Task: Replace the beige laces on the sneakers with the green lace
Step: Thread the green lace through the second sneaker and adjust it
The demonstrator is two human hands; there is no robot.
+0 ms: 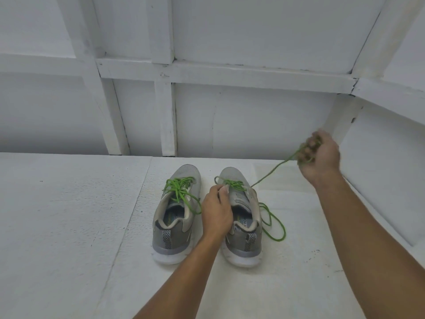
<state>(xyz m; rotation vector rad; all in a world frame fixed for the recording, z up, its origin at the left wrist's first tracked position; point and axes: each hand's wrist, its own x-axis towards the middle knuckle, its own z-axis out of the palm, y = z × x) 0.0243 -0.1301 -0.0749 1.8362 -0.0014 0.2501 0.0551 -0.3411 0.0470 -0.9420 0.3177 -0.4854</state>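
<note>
Head cam, one view. Two grey sneakers sit side by side on white table (69,226), heels toward the person, toes toward the white panelled wall (253,111).

Left sneaker (174,217): other green lace (181,187) crisscrossed over the tongue, loose ends draped across the opening and over its right edge. No hand on it.

Right sneaker (241,249): green lace (273,171) crisscrossed thru the front eyelets only. One strand leaves the shoe's right side and runs taut, up and to the right, to the right hand. More of it lies slack on the table just right of the shoe, looped beside the collar and heel.

Left hand (217,210): lies over the inner side of the right sneaker, back of hand up, thumb and forefinger brought together at the eyelet row near the top of the lacing — pinching the upper there. Can't tell if a bit of lace is also caught betw. the fingertips; the hand hides the contact.

Right hand (322,157): raised off the table, well apart from the shoes, up and to the right near the wall corner. Fingers curled in, lace wound round them — several green turns show across the fingers. Hand slightly blurred, so exact no. of turns not readable.

Both forearms bare, entering from the bottom edge.
</note>
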